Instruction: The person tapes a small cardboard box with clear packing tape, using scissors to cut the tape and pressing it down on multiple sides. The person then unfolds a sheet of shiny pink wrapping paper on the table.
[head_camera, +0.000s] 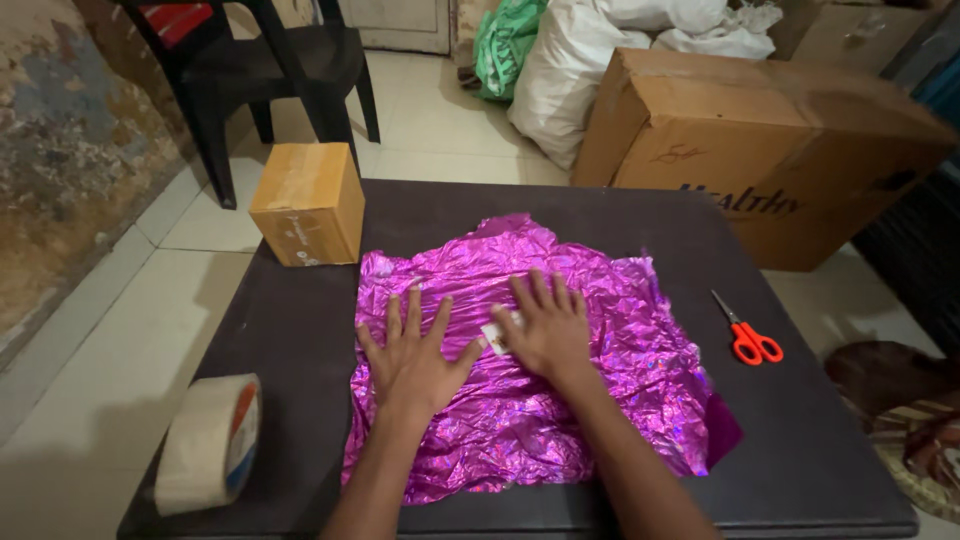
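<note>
While both palms press flat on it, a crinkled sheet of shiny magenta wrapping foil (590, 390) lies spread across the middle of a dark table (800, 440). The left hand (412, 358) rests on the sheet's left half with its fingers fanned wide, gripping nothing. The right hand (547, 325) lies just beside it, a little farther from the person, fingers spread and flat too; a small pale tab (494, 335) shows between the two hands, touching the right hand's thumb side, though what it is cannot be told. At the far left corner of the table stands a small cardboard box (308, 203), just beside the foil's far edge. A roll of packing tape (208, 443) stands on edge at the near left corner, apart from the sheet. Orange-handled scissors (745, 332) lie to the right, near the foil but not touching it. Beyond the table, on the tiled floor, sit a large cardboard carton (770, 130), white sacks (570, 60) and a black plastic chair (270, 70).
</note>
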